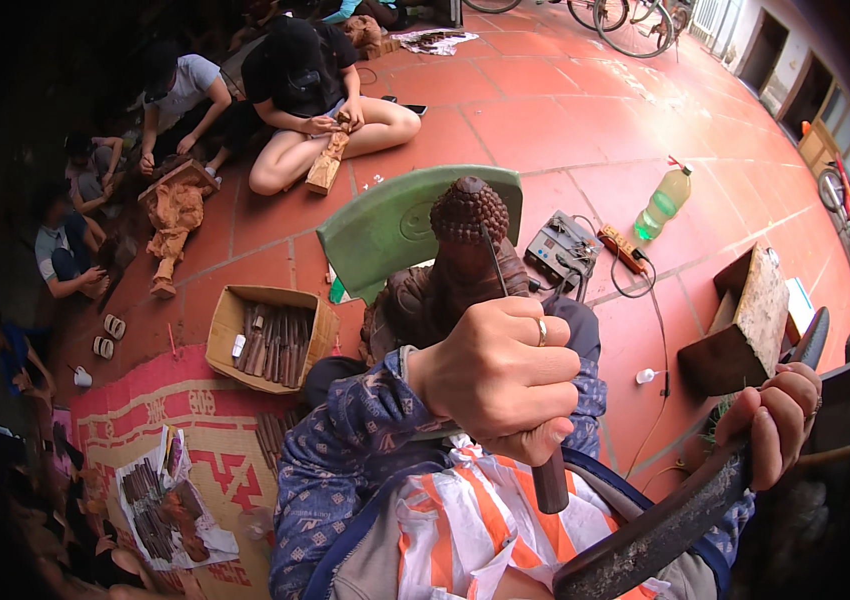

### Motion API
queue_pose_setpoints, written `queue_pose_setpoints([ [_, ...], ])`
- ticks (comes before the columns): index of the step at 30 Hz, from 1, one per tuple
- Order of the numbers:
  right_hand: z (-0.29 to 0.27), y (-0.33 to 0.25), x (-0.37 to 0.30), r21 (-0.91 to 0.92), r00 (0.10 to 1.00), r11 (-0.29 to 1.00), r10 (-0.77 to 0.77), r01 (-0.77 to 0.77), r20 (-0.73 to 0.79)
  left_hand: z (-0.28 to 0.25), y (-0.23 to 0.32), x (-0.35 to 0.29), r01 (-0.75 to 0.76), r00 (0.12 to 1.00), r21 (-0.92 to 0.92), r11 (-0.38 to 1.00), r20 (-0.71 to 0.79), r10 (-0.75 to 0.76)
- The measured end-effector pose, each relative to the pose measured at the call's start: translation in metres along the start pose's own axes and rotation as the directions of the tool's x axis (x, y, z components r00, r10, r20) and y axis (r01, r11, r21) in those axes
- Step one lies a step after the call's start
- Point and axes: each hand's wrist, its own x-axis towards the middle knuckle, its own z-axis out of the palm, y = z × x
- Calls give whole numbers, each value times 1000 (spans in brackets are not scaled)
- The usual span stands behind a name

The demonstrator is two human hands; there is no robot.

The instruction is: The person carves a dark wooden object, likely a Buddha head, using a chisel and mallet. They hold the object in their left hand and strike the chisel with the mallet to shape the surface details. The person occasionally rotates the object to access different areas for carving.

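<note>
In front of me a dark brown carved wooden statue [470, 215] with a knobbed head leans on my lap, against a green plastic chair [365, 225]. My left hand [510, 375], with a ring on one finger, is closed around a carving chisel. The chisel's thin blade points up to the statue's head, and its round wooden handle [550, 485] sticks out below my fist. At the right my right hand [780, 425] grips a long, dark, paddle-shaped mallet [650, 525]. That mallet slants across the lower right, apart from the chisel handle.
A cardboard box [270, 340] of chisels stands at left, beside a patterned mat [215, 420] with more tools. Right are a control box [562, 248], a power strip [623, 248] with cables, a bottle [663, 200] and a wooden box [740, 320]. Several people sit carving at upper left.
</note>
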Motion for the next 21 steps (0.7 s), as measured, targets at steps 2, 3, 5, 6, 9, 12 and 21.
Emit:
queue_pose_setpoints([
  [2,2,6,-2,15,1000,1000,-14,14,1,9,3,2,-29,1000,214,976,12,27],
  [3,4,8,-3,27,1000,999,-20,20,7,8,5,1,-19,1000,231,973,17,15],
  [5,7,12,-5,40,999,999,-32,31,29,2,8,3,-1,1000,255,967,23,-5],
  [6,8,15,-10,56,999,997,-46,46,14,2,8,5,4,1000,221,975,-10,-2],
  [9,16,14,-16,97,997,995,29,-22,-73,-4,15,9,69,998,63,996,8,-69],
  [12,20,20,-21,6,998,999,-31,32,-54,2,17,14,62,998,-21,998,-17,-63],
  [21,27,27,-24,90,998,996,-4,9,-61,6,8,18,97,992,-3,995,-77,-97],
])
